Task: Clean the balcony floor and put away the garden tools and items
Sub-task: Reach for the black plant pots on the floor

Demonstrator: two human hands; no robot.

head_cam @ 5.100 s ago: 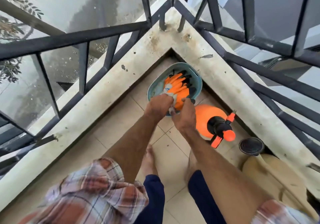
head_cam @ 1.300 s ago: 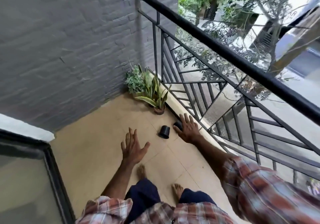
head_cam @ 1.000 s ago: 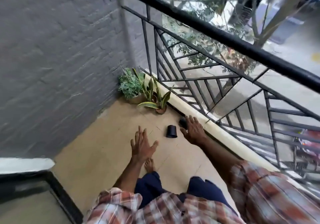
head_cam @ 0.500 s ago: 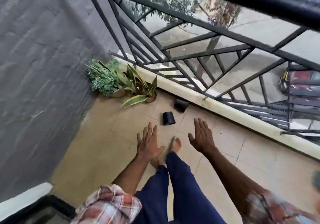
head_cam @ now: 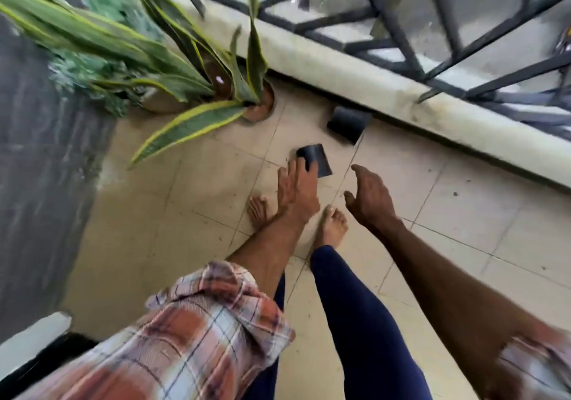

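Two small black plastic pots lie on their sides on the beige tiled floor. The nearer black pot (head_cam: 316,160) lies just beyond my feet, and the fingertips of my left hand (head_cam: 295,187) reach its near edge; whether they grip it I cannot tell. The second black pot (head_cam: 347,123) lies against the concrete curb (head_cam: 432,115) under the railing. My right hand (head_cam: 369,195) hovers to the right of the nearer pot, fingers relaxed and holding nothing.
A snake plant in a terracotta pot (head_cam: 261,106) and a bushy green plant (head_cam: 102,68) stand in the corner by the grey brick wall (head_cam: 37,167). The black metal railing (head_cam: 401,37) runs along the curb. Bare tiles (head_cam: 494,229) stretch to the right.
I have come close to the pots and bent down. My left hand went forward to the nearer black pot; my right hand stays open beside it.
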